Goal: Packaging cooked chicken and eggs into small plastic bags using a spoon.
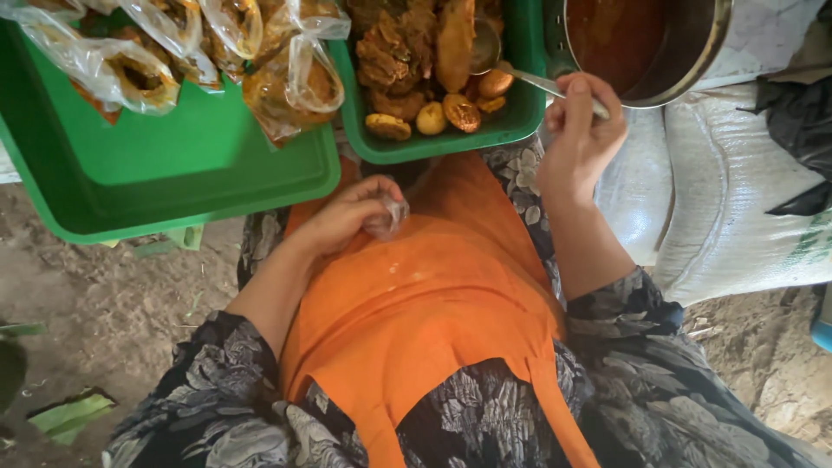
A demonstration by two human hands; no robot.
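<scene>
Soft even daylight, faint shadows, sharp centre, slight edge stretching.

Outdoor food stall: green trays [173,165] of bagged food [286,82] over dirt ground [113,303]

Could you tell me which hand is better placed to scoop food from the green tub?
Probably the right hand: it grips the metal spoon reaching into the green tub. The left hand holds a clear plastic bag.

1 head camera — looking straight down, close above the lap.
</scene>
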